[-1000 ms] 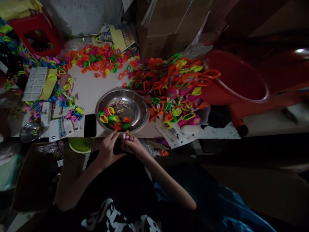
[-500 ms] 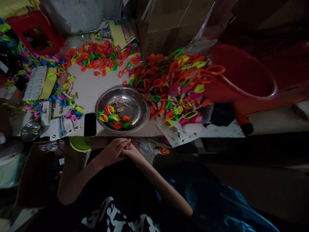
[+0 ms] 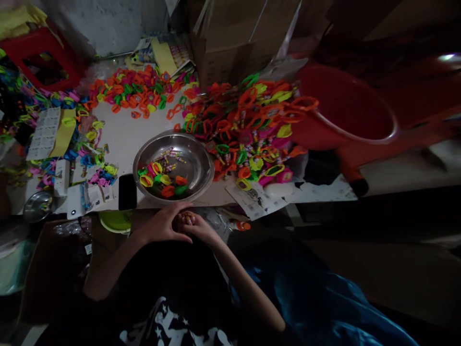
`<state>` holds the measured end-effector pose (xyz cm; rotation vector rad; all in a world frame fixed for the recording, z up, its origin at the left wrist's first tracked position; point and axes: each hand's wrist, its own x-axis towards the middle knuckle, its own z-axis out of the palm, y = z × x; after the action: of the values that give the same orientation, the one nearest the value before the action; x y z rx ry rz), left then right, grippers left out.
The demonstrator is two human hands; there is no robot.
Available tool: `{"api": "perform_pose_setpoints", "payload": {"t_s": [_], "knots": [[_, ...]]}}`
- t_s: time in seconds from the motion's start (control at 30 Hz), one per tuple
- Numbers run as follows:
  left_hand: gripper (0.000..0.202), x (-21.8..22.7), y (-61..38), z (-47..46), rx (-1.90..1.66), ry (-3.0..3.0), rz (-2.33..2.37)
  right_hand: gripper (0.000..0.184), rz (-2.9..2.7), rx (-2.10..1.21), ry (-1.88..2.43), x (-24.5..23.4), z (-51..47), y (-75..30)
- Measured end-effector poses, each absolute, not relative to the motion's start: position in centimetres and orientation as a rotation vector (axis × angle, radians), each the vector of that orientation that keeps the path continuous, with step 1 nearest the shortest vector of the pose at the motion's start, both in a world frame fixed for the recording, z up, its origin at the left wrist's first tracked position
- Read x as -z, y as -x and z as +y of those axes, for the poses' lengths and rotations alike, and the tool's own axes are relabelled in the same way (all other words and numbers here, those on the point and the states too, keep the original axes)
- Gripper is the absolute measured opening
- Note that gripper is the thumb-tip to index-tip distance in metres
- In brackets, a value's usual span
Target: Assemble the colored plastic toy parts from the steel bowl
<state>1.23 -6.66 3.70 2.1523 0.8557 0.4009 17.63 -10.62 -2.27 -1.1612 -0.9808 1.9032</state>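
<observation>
My right hand [image 3: 202, 230] is closed round a bundle of small patterned sticks [image 3: 188, 217], whose pink and yellowish ends show above the fingers. My left hand [image 3: 162, 226] curves beside the bundle, its thumb and fingers apart; whether it touches the sticks I cannot tell. Both hands are over my lap, just below the table edge. Behind them on the table stands a steel bowl [image 3: 199, 188]. It holds several loose patterned sticks [image 3: 172, 156] and some bright plastic pieces [image 3: 167, 191] in orange, green and yellow.
A large heap of bright plastic loops [image 3: 248, 129] lies right of the bowl, near a red tub [image 3: 360, 134]. Another colourful pile [image 3: 137, 91] is at the back. A phone [image 3: 127, 192], a white power strip [image 3: 62, 178] and a small metal dish [image 3: 38, 206] are on the left.
My left hand has opened and drawn back from the top of the right hand, so the bundle's stick ends are now exposed. The whole view has shifted slightly.
</observation>
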Motion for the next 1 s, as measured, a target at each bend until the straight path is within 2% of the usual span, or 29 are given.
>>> {"api": "perform_pose_setpoints", "payload": {"t_s": [0.1,0.2,0.33,0.47,0.57,0.8,1.0], "knots": [[0.045,-3.2,-1.6,-3.3,-0.423,-2.066,1.107,0.037,-0.938,-2.009,1.160,3.6,-11.0,-19.2],[0.030,-0.7,-2.1,0.2,-0.362,-2.251,1.309,0.041,-0.968,-1.924,1.247,4.5,-11.6,-20.2],[0.028,2.5,-2.8,2.8,-0.034,-2.505,1.304,0.032,-1.076,-1.737,1.354,4.9,-12.2,-21.2],[0.018,2.8,-3.3,3.2,0.029,-2.542,1.288,0.028,-1.115,-1.684,1.300,4.5,-12.5,-22.0],[0.018,1.1,-3.4,2.7,-0.069,-2.560,1.279,0.028,-1.210,-1.561,1.320,3.4,-12.3,-22.6],[0.034,-4.4,-3.6,-0.5,-0.400,-2.473,1.079,0.023,-1.257,-1.106,1.312,-0.4,-9.2,-22.8],[0.021,-5.6,-3.6,-3.0,-0.627,-2.284,1.104,0.025,-1.187,-1.075,1.254,-2.3,-8.0,-20.0]]}}
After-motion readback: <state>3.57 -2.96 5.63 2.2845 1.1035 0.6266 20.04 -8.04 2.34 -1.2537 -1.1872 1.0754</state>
